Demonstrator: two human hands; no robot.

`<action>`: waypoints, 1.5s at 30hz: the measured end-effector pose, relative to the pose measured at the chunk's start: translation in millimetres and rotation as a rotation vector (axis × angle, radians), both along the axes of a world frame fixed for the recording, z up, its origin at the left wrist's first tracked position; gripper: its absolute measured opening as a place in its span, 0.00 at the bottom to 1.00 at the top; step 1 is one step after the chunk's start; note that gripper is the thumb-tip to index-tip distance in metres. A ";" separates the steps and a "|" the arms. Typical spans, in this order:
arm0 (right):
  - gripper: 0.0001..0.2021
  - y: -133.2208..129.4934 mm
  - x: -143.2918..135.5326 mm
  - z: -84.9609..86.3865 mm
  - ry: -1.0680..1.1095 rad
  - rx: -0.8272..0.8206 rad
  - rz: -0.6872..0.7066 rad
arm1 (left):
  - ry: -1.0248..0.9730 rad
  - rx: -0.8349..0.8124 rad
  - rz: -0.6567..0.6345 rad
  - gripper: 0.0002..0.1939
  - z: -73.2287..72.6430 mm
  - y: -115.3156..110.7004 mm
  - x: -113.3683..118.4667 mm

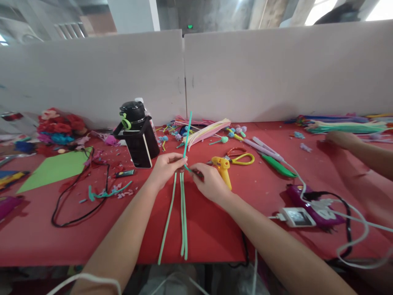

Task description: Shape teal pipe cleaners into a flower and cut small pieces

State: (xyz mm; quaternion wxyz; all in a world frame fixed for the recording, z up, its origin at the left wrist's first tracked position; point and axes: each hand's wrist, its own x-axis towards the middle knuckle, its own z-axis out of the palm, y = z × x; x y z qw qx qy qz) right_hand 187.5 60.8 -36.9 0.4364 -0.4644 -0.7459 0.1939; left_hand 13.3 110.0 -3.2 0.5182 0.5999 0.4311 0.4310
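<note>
Between my two hands is a teal pipe cleaner, bent near its lower part, its long end pointing up. My left hand pinches it at the bend. The fingers of my right hand are closed on its shorter end, partly hidden behind the fingertips. Just below, several pale green pipe cleaners lie lengthwise on the red table, one apart on the left. Close to my right hand rest a yellow glue gun and scissors with yellow and red handles.
A black holder with a phone and a dark bottle stands left of centre. Bundled pipe cleaners lie behind. A purple power strip with cables is at right, near another person's hand. A black cable loop lies left.
</note>
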 end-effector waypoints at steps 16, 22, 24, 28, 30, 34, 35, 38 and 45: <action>0.06 2.1 11.5 8.5 0.009 0.062 -0.031 | 0.254 -0.165 -0.325 0.14 18.0 -4.5 -14.3; 0.03 0.6 11.5 10.3 0.035 0.033 -0.047 | 0.310 -0.229 -0.372 0.12 23.3 -7.5 -13.7; 0.03 0.0 11.6 10.9 0.027 0.038 -0.035 | 0.314 -0.238 -0.388 0.10 23.6 -7.7 -13.9; 0.04 -0.3 12.6 12.2 0.011 0.076 -0.006 | 0.309 -0.204 -0.375 0.09 24.6 -7.8 -14.7; 0.04 -0.2 13.3 12.3 0.002 0.086 0.004 | 0.312 -0.198 -0.377 0.09 25.0 -7.7 -15.0; 0.03 0.0 14.2 11.5 0.001 0.100 0.001 | 0.308 -0.183 -0.401 0.12 22.5 -7.0 -15.1; 0.03 0.0 14.3 11.1 -0.001 0.101 0.001 | 0.311 -0.172 -0.409 0.12 21.2 -6.7 -14.9; 0.04 0.2 14.7 9.9 -0.015 0.095 0.004 | 0.339 -0.145 -0.451 0.14 17.3 -6.6 -13.6; 0.02 0.2 14.9 11.5 0.012 0.126 -0.082 | 0.323 -0.132 -0.394 0.11 16.3 -7.5 -9.8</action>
